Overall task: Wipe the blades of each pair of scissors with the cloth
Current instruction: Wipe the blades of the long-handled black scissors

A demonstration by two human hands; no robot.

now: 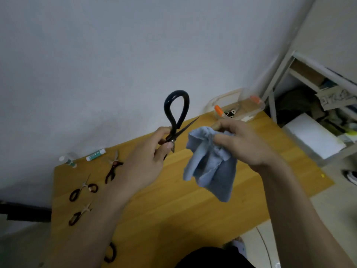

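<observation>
Gripping a large pair of black scissors (174, 122) near the pivot, the left hand (146, 157) holds them up above the worktop (173, 209), fingers and thumb curled round the metal where the blades cross. One glossy, teardrop-shaped handle loop stands upward, and a thin dark blade points up and to the right, its tip well clear of the cloth. The right hand (241, 144) pinches a soft, pale blue cloth (210, 165) that bunches at the fingers and hangs down in loose folds, just beside the scissors but apart from the blade.

The worktop is smooth yellowish wood with a visible grain. On its left side lie three smaller pairs: dark-handled scissors (113, 168) with short, spread, shiny blades, a slim pair with round loops (83, 188), and a small pair nearest the front (80, 214). Another dark loop (111, 252) shows at the near edge, partly hidden by the left forearm. Two small white tubes (95, 154) (68, 160) lie at the far left edge. A clear plastic box with orange clips (235, 107) sits at the far right corner, and a pale metal shelf (316, 78) stands beyond it.
</observation>
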